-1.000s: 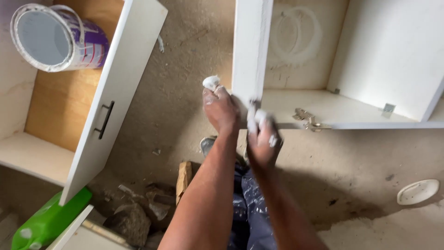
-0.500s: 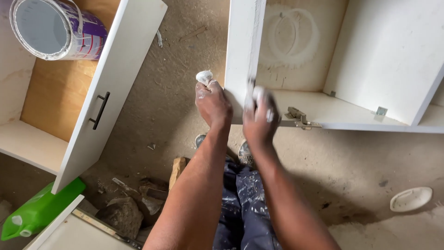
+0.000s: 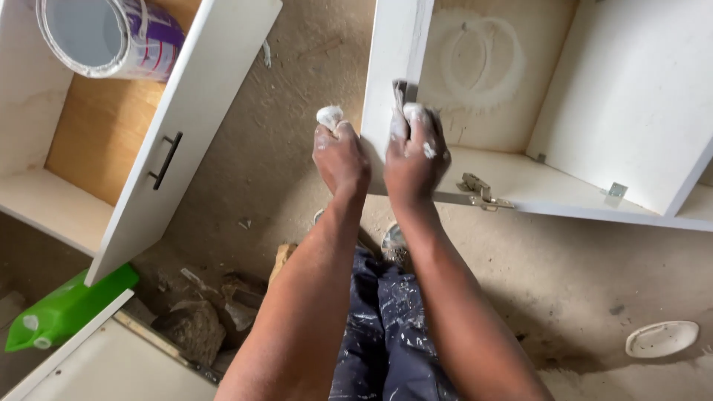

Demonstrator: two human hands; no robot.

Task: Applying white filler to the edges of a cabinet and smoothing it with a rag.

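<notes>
The right hand (image 3: 414,157) presses its bent fingers on a small pad (image 3: 399,111) against the white cupboard door (image 3: 394,59), near the door's bottom edge. The left hand (image 3: 340,157) is closed around a white lump (image 3: 329,116), just beside the door. A paint can (image 3: 111,37) lies in the other cupboard (image 3: 89,134).

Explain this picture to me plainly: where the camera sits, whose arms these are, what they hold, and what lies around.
The camera is worn on a person's head and looks down, so the two bare arms are their own. The left hand grips a small white lump, perhaps putty or cloth. The right hand presses something white against the edge of an open white cabinet door. Around them: a white paint bucket on its side, a green plastic jug, rubble and a round white lid on the dusty floor.
</notes>
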